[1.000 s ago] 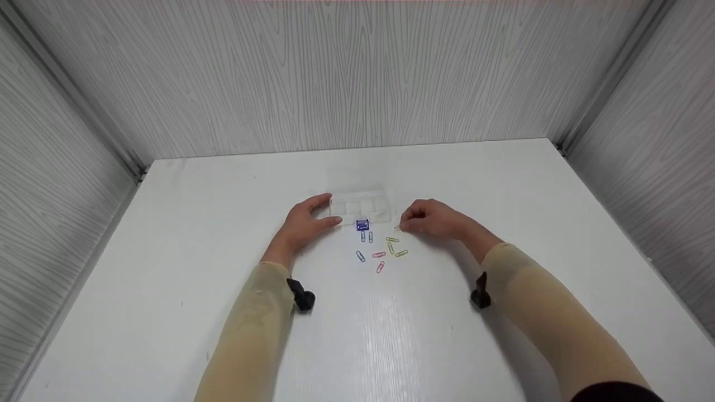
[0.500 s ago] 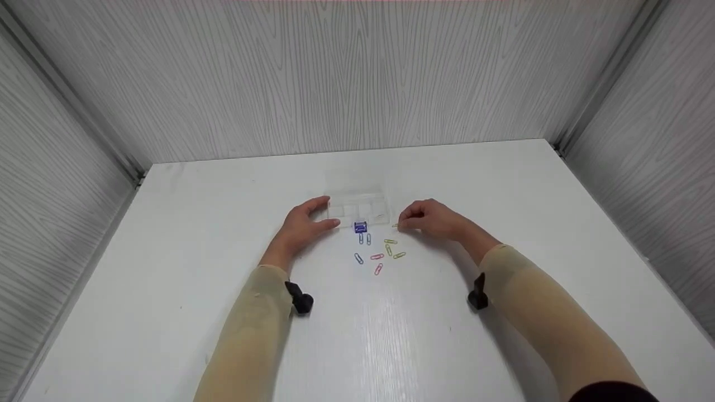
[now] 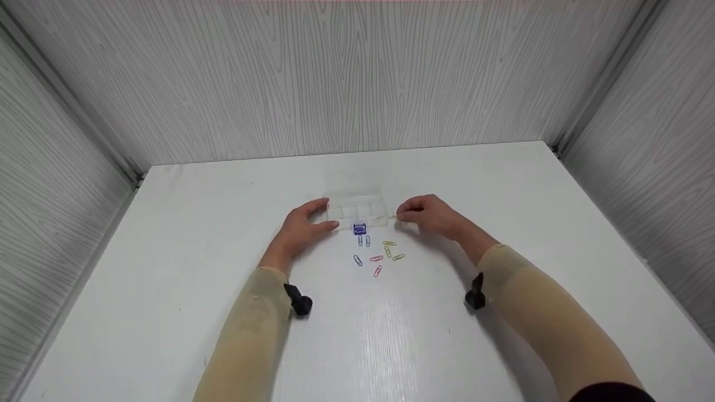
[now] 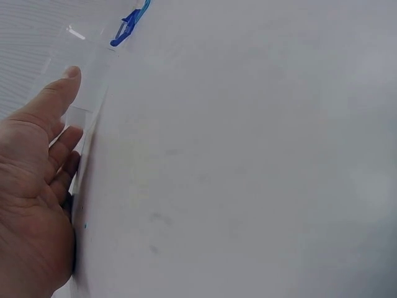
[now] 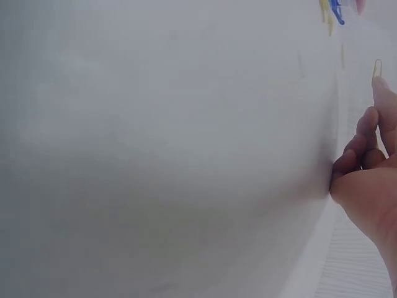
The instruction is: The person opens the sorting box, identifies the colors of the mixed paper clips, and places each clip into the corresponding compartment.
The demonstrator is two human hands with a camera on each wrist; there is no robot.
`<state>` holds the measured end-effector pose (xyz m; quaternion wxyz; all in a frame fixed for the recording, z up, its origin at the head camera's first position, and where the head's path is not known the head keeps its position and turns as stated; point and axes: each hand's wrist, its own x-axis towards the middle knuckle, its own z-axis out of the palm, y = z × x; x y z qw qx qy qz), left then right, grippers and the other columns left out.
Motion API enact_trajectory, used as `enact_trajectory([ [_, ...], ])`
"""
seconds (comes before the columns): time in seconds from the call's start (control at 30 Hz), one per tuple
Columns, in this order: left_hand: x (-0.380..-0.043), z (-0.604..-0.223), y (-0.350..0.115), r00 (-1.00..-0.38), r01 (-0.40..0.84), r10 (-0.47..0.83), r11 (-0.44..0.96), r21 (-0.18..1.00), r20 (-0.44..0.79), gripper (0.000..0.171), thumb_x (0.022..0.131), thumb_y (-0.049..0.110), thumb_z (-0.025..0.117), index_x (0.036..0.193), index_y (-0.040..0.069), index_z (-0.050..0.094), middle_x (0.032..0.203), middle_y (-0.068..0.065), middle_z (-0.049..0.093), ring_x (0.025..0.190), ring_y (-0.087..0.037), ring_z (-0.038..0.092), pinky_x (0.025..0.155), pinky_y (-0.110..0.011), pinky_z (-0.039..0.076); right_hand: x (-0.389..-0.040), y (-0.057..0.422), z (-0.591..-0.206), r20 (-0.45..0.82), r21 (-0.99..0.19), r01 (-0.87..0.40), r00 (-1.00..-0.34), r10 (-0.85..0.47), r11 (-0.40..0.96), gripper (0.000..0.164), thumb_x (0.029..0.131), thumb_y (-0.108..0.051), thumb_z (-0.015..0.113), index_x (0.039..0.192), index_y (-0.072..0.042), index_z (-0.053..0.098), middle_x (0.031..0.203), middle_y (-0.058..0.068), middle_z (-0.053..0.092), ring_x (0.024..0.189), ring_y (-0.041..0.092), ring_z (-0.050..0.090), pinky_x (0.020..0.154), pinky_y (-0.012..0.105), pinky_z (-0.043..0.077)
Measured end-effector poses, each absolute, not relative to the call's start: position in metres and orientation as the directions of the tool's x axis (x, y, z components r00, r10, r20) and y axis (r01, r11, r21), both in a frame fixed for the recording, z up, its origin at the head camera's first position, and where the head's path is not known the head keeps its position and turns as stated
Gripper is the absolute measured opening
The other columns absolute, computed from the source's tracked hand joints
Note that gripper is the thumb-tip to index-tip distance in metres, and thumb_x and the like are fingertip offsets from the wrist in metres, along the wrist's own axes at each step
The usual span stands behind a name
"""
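My left hand (image 3: 301, 226) holds the left end of a clear compartment box (image 3: 349, 211). In the left wrist view its thumb lies over the box (image 4: 93, 68) and the other fingers are at its side. A dark blue clasp-like piece (image 3: 360, 229) sits at the box's front edge. Just right of the box, my right hand (image 3: 430, 215) pinches a yellow paper clip (image 5: 377, 65) between thumb and finger, its looped end sticking out. In front of the box lie blue paper clips (image 3: 358, 260), pink paper clips (image 3: 377, 271) and yellow-green paper clips (image 3: 387, 252).
The white table (image 3: 357, 335) carries the box and clips. A pale wood-grain panel (image 3: 346, 78) stands along the back edge, with similar side walls (image 3: 50, 167) left and right. The box's transparent lid appears raised behind it, faint against the white.
My right hand has moved slightly left and away from me, bringing the yellow paper clip close to the box's right side. My left hand stays at the box's left end.
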<state>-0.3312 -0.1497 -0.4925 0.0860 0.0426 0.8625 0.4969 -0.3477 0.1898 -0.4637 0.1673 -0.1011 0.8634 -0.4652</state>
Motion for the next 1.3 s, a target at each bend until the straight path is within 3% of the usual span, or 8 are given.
enact_trajectory([
  [0.67, -0.333, -0.492, -0.148, -0.982, 0.031, 0.175, 0.503, 0.864, -0.067, 0.076, 0.093, 0.039, 0.082, 0.160, 0.020, 0.050, 0.162, 0.001, 0.050, 0.158, -0.021, 0.030, 0.130, -0.041, 0.020, -0.358, 0.162, -0.452, -0.107, -0.866, -0.057, -0.950, -0.295, 0.496, 0.018, 0.101, -0.022, 0.075, 0.114, -0.010, 0.078, 0.117, 0.005, 0.071, 0.106, 0.022, 0.058, 0.097, 0.034, 0.049],
  [1.3, -0.333, -0.492, -0.146, -0.982, 0.012, 0.168, 0.489, 0.872, -0.081, 0.076, 0.093, 0.040, 0.083, 0.160, 0.023, 0.050, 0.161, 0.003, 0.050, 0.158, -0.020, 0.029, 0.130, -0.043, 0.019, -0.357, 0.155, -0.453, -0.108, -0.879, -0.018, -0.966, -0.235, 0.477, 0.021, 0.103, -0.023, 0.073, 0.116, -0.007, 0.077, 0.116, 0.007, 0.069, 0.101, 0.022, 0.055, 0.088, 0.031, 0.047],
])
